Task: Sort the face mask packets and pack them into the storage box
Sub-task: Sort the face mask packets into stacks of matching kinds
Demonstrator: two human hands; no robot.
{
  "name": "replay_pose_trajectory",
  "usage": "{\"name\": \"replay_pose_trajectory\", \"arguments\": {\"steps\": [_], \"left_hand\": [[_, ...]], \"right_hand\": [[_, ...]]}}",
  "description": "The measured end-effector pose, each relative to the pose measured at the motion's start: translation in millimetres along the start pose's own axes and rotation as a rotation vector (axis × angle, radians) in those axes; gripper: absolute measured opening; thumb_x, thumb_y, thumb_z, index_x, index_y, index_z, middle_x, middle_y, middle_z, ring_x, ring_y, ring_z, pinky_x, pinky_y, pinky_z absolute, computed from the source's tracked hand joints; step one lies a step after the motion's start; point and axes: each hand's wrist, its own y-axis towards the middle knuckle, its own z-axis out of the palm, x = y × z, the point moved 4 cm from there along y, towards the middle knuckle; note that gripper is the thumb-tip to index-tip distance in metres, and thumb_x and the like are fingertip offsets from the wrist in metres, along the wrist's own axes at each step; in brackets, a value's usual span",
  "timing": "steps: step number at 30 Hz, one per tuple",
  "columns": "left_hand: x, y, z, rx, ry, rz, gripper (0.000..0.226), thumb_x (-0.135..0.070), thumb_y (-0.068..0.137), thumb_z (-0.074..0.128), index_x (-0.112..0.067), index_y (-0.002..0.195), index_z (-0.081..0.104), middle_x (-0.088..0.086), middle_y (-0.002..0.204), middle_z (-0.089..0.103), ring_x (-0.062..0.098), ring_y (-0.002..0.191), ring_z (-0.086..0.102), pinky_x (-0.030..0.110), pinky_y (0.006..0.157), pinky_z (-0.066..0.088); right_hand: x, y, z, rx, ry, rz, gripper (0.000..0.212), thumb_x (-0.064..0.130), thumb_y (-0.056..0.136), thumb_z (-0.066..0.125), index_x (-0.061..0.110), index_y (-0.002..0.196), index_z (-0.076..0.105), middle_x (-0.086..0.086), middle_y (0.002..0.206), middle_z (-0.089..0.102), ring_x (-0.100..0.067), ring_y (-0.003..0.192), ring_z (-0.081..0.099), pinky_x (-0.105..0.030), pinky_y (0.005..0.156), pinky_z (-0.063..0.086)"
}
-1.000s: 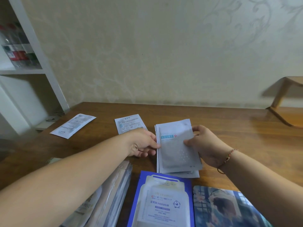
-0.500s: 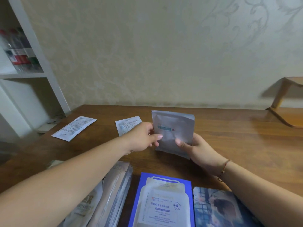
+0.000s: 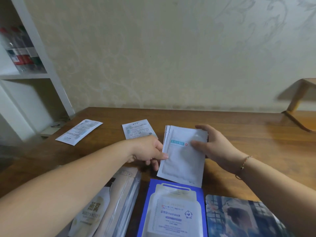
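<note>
A small stack of silvery-white face mask packets (image 3: 182,161) with a teal label lies flat on the wooden table (image 3: 248,144). My left hand (image 3: 148,152) pinches its left edge. My right hand (image 3: 212,147) rests on its upper right corner, fingers curled over the top packet. Two more white packets lie farther back: one (image 3: 79,131) at the left, one (image 3: 137,130) just behind my left hand. Near me lie a beige and silver packet pile (image 3: 116,200), a blue packet (image 3: 172,211) and a dark picture packet (image 3: 239,219). No storage box is in view.
A white shelf unit (image 3: 44,65) with bottles stands at the left. A patterned wall runs behind the table. A wooden chair (image 3: 302,103) is at the far right.
Half a second ago both hands held the packets upright off the table; now the stack lies flat on the table again, slightly fanned, with both hands still on it.
</note>
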Motion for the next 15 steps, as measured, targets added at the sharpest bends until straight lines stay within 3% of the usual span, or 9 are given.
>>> {"name": "replay_pose_trajectory", "arguments": {"steps": [3, 9, 15], "left_hand": [[5.3, 3.9, 0.8, -0.014, 0.108, -0.054, 0.024, -0.028, 0.096, 0.062, -0.01, 0.081, 0.066, 0.003, 0.082, 0.072, 0.006, 0.055, 0.059, 0.019, 0.053, 0.038], [2.9, -2.8, 0.4, -0.027, 0.293, -0.066, 0.024, -0.037, 0.095, 0.062, -0.013, 0.094, 0.07, -0.007, 0.07, 0.069, 0.01, 0.061, 0.053, 0.029, 0.067, 0.044], [8.2, -6.6, -5.5, -0.064, 0.294, -0.053, 0.025, -0.043, 0.094, 0.062, -0.019, 0.094, 0.068, -0.007, 0.072, 0.069, 0.011, 0.063, 0.056, 0.028, 0.065, 0.047]], "right_hand": [[-3.6, 3.9, 5.3, -0.036, -0.234, 0.002, 0.056, 0.022, 0.083, 0.074, 0.02, 0.134, 0.051, -0.004, 0.118, 0.061, -0.018, 0.098, 0.062, -0.023, 0.07, 0.05], [5.0, 9.3, 5.5, 0.017, -0.668, -0.005, 0.047, 0.043, 0.08, 0.074, 0.02, 0.119, 0.062, 0.004, 0.101, 0.058, -0.015, 0.092, 0.054, -0.024, 0.073, 0.04], [11.8, 14.6, 7.0, 0.129, -0.767, 0.011, 0.044, 0.05, 0.082, 0.069, 0.021, 0.114, 0.062, 0.012, 0.086, 0.052, -0.014, 0.084, 0.052, -0.018, 0.057, 0.037]]}}
